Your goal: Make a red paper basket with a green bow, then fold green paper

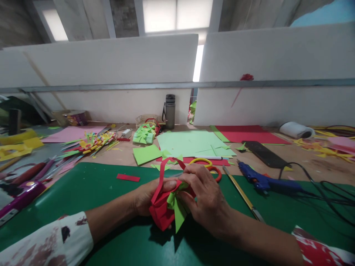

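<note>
A small red paper basket (162,214) with a looped strip handle is held just above the green mat (105,199). My left hand (146,195) grips it from the left, its fingers partly hidden behind the paper. Pointed light-green paper leaves (179,214) stick out from the basket's front. My right hand (208,201) pinches these leaves between thumb and fingers against the red paper. Just beyond my right hand lie scissors (216,173) with yellow and orange handles. A short red paper strip (128,177) rests on the mat to the left.
To the right are a gold-handled craft knife (241,190), a blue glue gun (266,183) with its cord, and a black phone (264,153). Pale green sheets (191,142), a red sheet (252,133) and a grey bottle (170,111) stand farther back. Paper flowers (97,142) lie left.
</note>
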The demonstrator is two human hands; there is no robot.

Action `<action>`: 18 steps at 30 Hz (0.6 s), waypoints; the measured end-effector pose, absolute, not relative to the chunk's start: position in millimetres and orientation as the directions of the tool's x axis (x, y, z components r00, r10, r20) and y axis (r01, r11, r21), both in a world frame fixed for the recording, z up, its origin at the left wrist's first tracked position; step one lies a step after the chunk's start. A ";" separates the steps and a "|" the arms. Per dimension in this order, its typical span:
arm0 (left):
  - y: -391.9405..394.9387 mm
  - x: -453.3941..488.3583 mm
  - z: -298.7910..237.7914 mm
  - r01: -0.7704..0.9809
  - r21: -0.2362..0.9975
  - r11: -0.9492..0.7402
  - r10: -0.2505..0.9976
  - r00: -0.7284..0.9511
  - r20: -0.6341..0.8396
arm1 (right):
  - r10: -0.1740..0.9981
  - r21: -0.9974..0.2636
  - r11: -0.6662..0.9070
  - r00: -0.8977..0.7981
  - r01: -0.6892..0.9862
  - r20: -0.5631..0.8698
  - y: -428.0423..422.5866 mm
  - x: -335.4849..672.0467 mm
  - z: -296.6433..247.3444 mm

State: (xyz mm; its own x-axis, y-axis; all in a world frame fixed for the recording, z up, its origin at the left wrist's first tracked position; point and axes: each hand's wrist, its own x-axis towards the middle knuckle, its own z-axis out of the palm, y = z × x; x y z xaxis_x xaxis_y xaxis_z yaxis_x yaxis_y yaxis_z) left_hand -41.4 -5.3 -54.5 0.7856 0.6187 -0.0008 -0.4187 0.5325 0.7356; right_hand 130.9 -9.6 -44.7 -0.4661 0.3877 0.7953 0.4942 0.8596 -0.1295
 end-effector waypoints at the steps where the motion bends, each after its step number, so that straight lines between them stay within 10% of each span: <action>1: -5.4 -41.3 -54.3 -0.418 0.740 0.528 0.619 0.785 0.002 | 0.386 -0.127 0.860 -0.467 0.495 0.795 -9.5 130.9 -44.8; 18: 3.3 -51.2 -70.5 -0.368 0.718 0.590 0.601 0.794 -0.087 | 0.390 -0.119 0.853 -0.469 0.508 0.793 -10.6 131.1 -42.7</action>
State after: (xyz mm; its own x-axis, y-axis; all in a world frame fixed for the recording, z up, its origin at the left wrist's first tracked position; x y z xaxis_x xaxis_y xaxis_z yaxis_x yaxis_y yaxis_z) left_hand -51.2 3.3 -70.5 0.7942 0.6014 -0.0869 -0.3684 0.5903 0.7182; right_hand 131.1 -10.6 -42.7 -0.4687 0.3896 0.7928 0.5080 0.8531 -0.1189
